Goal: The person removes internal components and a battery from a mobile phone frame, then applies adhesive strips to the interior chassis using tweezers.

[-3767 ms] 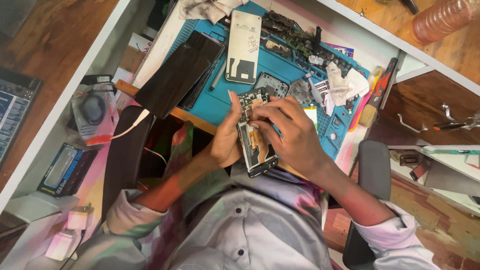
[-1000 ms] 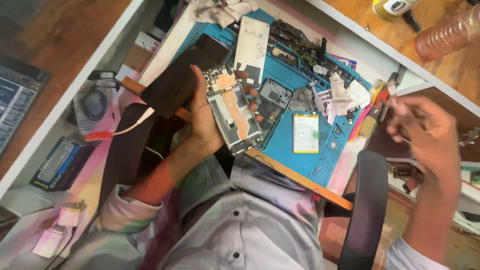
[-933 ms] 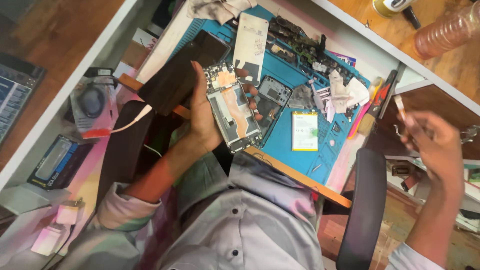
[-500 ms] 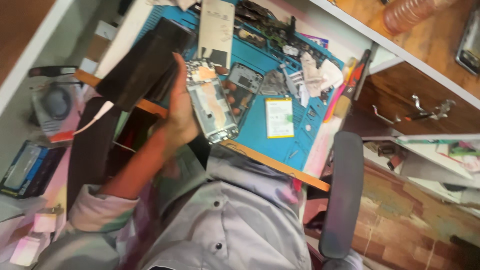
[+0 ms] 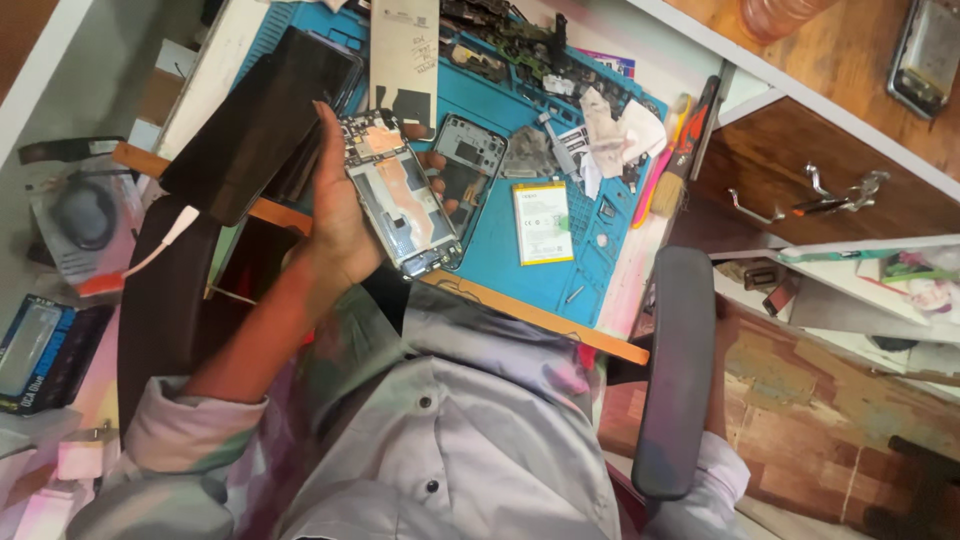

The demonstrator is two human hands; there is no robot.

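Head view, looking down. Left hand [image 5: 340, 215] wrapped round an opened phone frame [image 5: 400, 195], thumb along one long edge, fingertips [image 5: 437, 160] showing past the other; frame lifted clear of the blue work mat [image 5: 570, 265], inner side up, copper-coloured patches and bare metal exposed. Back cover already off, no battery seen in the frame, so well into stripping down by the look of it. Just beyond the fingertips, a separate camera-side housing [image 5: 468, 165] lying on the mat. Further out from the hand, a loose white battery [image 5: 542, 222], flat and untouched. Past that, crumpled wipes [image 5: 610, 125] and a brush [image 5: 680, 160] at the mat's far edge. On the thumb side, a dark display panel [image 5: 262, 120] resting half off the mat. Above the hand, a pale backing sheet [image 5: 403, 50].

Right hand out of sight, dropped behind the chair armrest [image 5: 675, 370]; grip impossible to tell. Reassembly, if intended, not begun: parts all apart.
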